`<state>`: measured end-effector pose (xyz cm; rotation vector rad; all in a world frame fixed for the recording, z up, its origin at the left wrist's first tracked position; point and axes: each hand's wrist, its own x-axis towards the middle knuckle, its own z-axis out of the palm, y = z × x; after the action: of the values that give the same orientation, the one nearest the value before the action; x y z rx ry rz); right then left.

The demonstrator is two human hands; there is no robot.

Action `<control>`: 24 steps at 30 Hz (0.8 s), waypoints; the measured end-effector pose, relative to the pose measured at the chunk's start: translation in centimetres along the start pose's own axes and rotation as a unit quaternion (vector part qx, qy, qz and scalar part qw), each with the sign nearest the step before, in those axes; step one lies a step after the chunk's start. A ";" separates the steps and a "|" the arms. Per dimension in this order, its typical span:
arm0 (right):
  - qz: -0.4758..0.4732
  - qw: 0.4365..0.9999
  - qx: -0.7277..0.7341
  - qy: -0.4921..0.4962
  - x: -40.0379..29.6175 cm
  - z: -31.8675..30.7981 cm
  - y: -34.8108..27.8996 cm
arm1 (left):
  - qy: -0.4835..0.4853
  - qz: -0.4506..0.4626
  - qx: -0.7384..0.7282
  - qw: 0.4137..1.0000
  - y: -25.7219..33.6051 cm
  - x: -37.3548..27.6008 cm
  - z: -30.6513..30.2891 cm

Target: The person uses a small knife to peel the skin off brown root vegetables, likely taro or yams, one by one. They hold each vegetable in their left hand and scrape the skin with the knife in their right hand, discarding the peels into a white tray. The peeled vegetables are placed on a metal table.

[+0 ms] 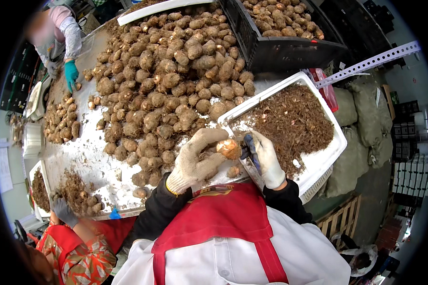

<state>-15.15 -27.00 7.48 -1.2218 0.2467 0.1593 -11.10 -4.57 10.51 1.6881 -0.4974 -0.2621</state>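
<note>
My left hand (196, 160), in a knitted cream glove, holds a small taro corm (229, 149) whose orange-brown trimmed side faces up. Close at its right, my right hand (265, 156), in a whitish glove, is closed around a dark blue handle (251, 148); the tool's working end is hidden. Just below the hands lies another small corm (233, 171) on the table. A large heap of hairy taro corms (157, 92) spreads beyond and to the left of my hands. On the right stands a white foam tray (337, 142) holding brown fibrous peelings (285, 124).
A black plastic crate (296, 53) of corms stands at the back. A co-worker's teal-gloved hand (71, 74) reaches in at upper left; another's grey-gloved hand (64, 212) is at lower left. Filled sacks (353, 160) and a wooden pallet (340, 217) are at right.
</note>
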 end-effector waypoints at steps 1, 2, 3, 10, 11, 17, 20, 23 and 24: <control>-0.046 0.994 -0.018 -0.102 -0.1 -0.3 -0.3 | -0.004 0.018 0.014 1.000 0.0 0.3 0.1; -0.021 0.991 -0.047 -0.124 -0.2 -0.1 -0.5 | -0.008 0.037 0.027 0.999 -0.1 0.4 0.3; 0.005 0.986 -0.075 -0.146 -0.2 0.3 -0.9 | -0.003 0.058 0.038 0.998 -0.6 0.5 0.6; -0.045 0.996 -0.060 -0.048 -0.5 1.3 1.6 | 0.097 0.197 0.302 0.928 -0.5 1.1 2.3; -0.060 0.993 -0.092 -0.047 -0.4 1.1 2.4 | 0.099 0.209 0.316 0.920 -0.2 1.1 2.2; -0.111 0.970 -0.213 -0.014 0.2 1.2 3.6 | 0.088 0.177 0.241 0.950 -1.0 1.2 2.4; -0.065 0.985 -0.159 -0.018 0.4 1.8 2.5 | 0.109 0.128 0.147 0.975 -1.2 1.0 2.8; 0.004 0.998 -0.055 -0.020 0.3 2.4 2.0 | 0.135 0.084 0.101 0.982 -1.3 0.4 3.0; 0.020 0.998 -0.040 -0.037 0.3 2.1 1.8 | 0.135 0.051 0.112 0.983 -0.9 0.3 3.0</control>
<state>-15.05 -24.44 6.45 -1.2881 0.2028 0.2504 -12.00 -7.30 9.11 1.8747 -0.4201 0.1006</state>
